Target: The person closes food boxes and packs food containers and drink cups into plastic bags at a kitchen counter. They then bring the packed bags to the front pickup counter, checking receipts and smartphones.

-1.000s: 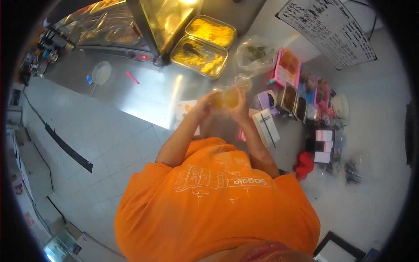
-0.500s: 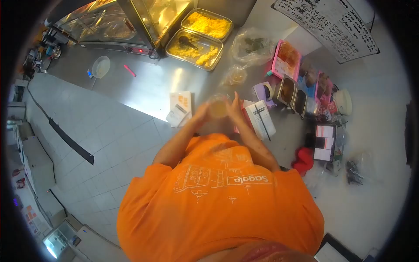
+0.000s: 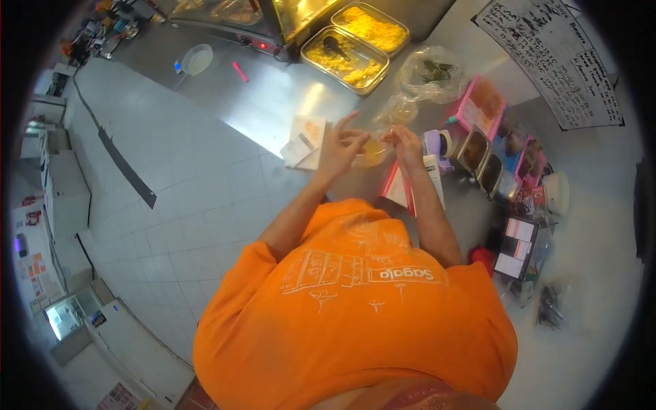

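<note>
A small clear plastic bag (image 3: pixel 373 152) with pale yellow contents hangs between my two hands over the near edge of the steel counter. My left hand (image 3: pixel 338 149) is at its left side, thumb and a lower finger pinching its edge while another finger points up. At the bag's upper right, my right hand (image 3: pixel 404 142) has its fingers curled and closed on the gathered plastic. Just left of my left hand lie white papers (image 3: pixel 305 142) with orange print. A red and white box (image 3: pixel 403 188) sits under my right forearm.
Two steel trays of yellow food, the nearer (image 3: pixel 345 60) holding a black scoop, stand at the back. A plastic bag with greens (image 3: pixel 432 74), a pink tray (image 3: pixel 480 102), a purple tape dispenser (image 3: pixel 437 147) and metal containers (image 3: pixel 473 149) line the right. A strainer (image 3: pixel 198 60) lies far left.
My hands have risen and shifted right in the view with the bag. They cupped its sides before; now the fingers are at its upper part. The whole view has also shifted.
</note>
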